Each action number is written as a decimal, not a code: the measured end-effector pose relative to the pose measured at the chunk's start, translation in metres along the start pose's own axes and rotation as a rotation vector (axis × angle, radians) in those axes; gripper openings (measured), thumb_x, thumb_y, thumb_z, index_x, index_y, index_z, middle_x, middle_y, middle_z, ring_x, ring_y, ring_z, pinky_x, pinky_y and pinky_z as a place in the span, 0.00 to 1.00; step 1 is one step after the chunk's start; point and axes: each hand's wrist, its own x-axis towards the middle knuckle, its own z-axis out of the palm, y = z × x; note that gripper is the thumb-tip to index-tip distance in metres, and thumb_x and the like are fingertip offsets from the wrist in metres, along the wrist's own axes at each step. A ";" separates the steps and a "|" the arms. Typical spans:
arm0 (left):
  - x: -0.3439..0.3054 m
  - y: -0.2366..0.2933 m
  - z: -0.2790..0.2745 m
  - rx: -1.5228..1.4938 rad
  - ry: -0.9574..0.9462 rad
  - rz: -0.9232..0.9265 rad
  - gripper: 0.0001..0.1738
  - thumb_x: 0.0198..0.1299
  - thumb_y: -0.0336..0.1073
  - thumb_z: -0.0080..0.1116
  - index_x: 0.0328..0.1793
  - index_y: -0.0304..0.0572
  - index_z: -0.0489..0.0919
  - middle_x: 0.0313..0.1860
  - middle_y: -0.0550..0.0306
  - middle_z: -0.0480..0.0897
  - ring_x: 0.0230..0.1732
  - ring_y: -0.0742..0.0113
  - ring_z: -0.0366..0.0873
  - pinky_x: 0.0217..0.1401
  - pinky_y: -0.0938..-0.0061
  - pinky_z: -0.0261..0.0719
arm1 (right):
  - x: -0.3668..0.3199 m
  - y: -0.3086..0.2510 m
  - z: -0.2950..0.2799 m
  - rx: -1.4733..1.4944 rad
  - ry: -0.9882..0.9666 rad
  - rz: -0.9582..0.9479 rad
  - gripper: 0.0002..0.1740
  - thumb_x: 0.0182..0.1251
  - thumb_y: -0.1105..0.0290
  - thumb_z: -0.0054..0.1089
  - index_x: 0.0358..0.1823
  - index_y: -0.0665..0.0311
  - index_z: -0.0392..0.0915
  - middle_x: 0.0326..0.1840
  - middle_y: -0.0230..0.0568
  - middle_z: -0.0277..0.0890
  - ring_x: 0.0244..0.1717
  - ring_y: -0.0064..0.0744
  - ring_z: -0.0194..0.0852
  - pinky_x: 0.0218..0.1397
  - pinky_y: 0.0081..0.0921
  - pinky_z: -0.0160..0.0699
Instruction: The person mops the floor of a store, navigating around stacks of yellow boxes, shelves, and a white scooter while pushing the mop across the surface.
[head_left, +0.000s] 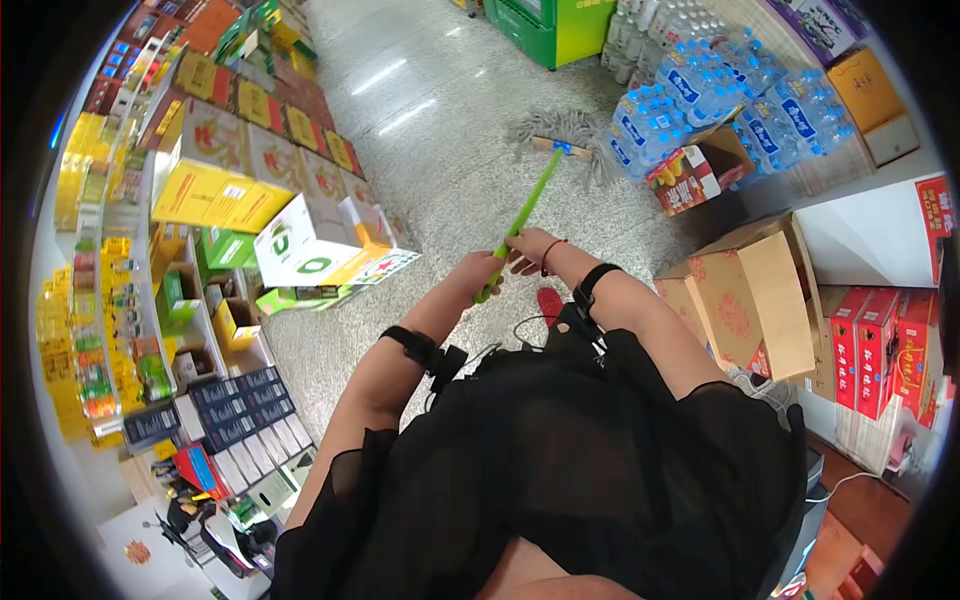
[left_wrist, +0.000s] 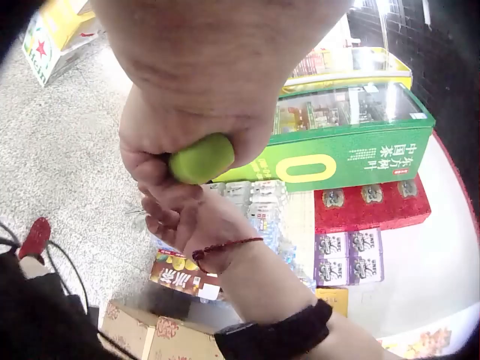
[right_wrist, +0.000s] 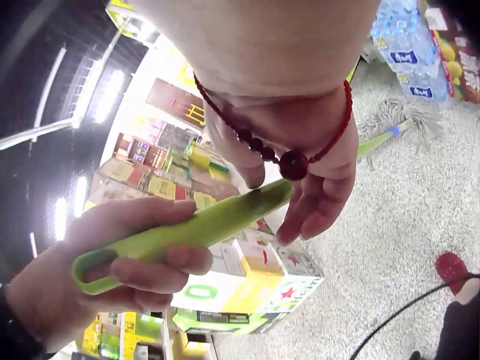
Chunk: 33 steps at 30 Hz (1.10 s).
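Note:
A mop with a bright green handle (head_left: 537, 192) slants away from me, its grey string head (head_left: 600, 150) spread on the floor beside the bottled water. My left hand (head_left: 481, 273) grips the handle near its end; in the right wrist view the fingers of that left hand (right_wrist: 150, 255) wrap round it just by the hanging hole. Farther along, my right hand (head_left: 533, 247) holds the handle between thumb and fingers, some of the fingers hanging looser. In the left wrist view the green handle end (left_wrist: 201, 158) pokes out of my left fist.
Shrink-wrapped water bottles (head_left: 690, 85) and an open drink carton (head_left: 688, 180) line the right side, with a large open cardboard box (head_left: 750, 310) nearer. Stacked cartons (head_left: 300, 240) border the left of the speckled floor (head_left: 440, 170). A green freezer (head_left: 525, 25) stands ahead.

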 end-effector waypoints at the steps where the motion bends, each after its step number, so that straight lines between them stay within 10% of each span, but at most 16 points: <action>1: 0.014 0.015 0.004 0.007 -0.010 -0.010 0.15 0.56 0.36 0.49 0.46 0.34 0.72 0.28 0.53 0.73 0.24 0.65 0.72 0.22 0.72 0.73 | 0.003 -0.009 -0.015 0.013 0.005 0.007 0.18 0.66 0.57 0.44 0.49 0.62 0.66 0.39 0.42 0.73 0.29 0.35 0.78 0.28 0.28 0.77; 9: 0.054 0.065 -0.025 0.050 0.037 -0.040 0.18 0.57 0.39 0.49 0.51 0.40 0.72 0.27 0.56 0.73 0.20 0.70 0.71 0.19 0.77 0.69 | 0.045 -0.059 -0.055 -0.110 -0.050 -0.026 0.18 0.66 0.57 0.43 0.49 0.61 0.67 0.41 0.41 0.75 0.30 0.34 0.79 0.29 0.28 0.78; 26: -0.147 -0.115 -0.130 -0.091 0.047 -0.135 0.21 0.61 0.38 0.47 0.60 0.42 0.68 0.25 0.63 0.69 0.24 0.75 0.68 0.22 0.79 0.70 | 0.037 -0.020 0.160 -0.354 -0.764 0.278 0.24 0.66 0.52 0.42 0.57 0.60 0.66 0.44 0.51 0.75 0.40 0.45 0.76 0.37 0.40 0.77; 33: -0.173 -0.091 -0.124 0.102 0.098 -0.126 0.24 0.61 0.36 0.47 0.64 0.42 0.64 0.24 0.62 0.70 0.21 0.74 0.68 0.21 0.79 0.70 | 0.053 -0.028 0.175 -0.355 -0.793 0.389 0.26 0.66 0.52 0.43 0.55 0.66 0.66 0.44 0.55 0.74 0.41 0.44 0.76 0.39 0.41 0.77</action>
